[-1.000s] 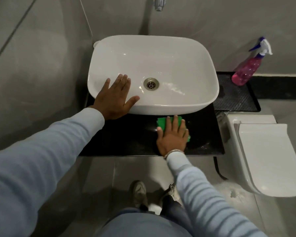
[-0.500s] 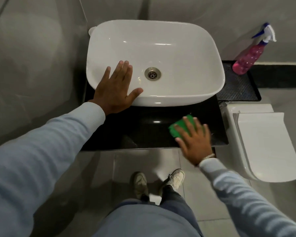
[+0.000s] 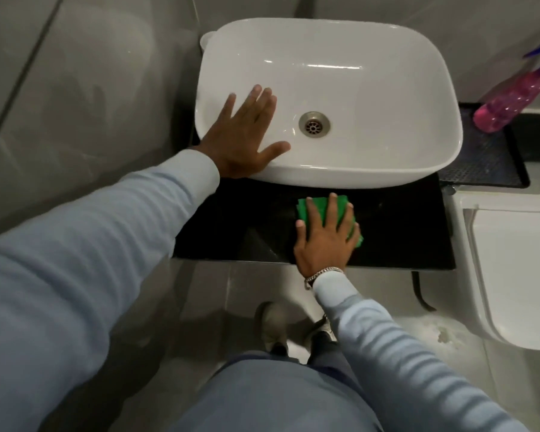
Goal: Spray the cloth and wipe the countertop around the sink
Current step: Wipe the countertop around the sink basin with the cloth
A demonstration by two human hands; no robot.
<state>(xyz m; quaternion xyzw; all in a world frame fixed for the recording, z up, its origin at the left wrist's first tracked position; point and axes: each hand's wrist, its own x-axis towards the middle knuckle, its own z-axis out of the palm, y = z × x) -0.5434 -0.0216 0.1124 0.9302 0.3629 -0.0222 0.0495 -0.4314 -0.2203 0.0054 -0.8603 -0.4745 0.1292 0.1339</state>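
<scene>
A green cloth [image 3: 320, 207] lies flat on the black countertop [image 3: 402, 232], just in front of the white basin [image 3: 371, 88]. My right hand [image 3: 323, 238] presses down on the cloth with its fingers spread over it. My left hand [image 3: 247, 138] rests flat and open on the basin's front left rim. A pink spray bottle [image 3: 508, 101] with a white and blue trigger leans at the far right, on a dark mat, away from both hands.
A white toilet [image 3: 518, 269] stands close to the counter's right end. The dark textured mat [image 3: 487, 163] sits behind it at the right. Grey tiled walls close in at the left and back. My shoes [image 3: 272, 325] stand on the grey floor below the counter's edge.
My right hand slid the cloth to the right along the counter, then back left toward the middle. My left hand stayed on the basin rim.
</scene>
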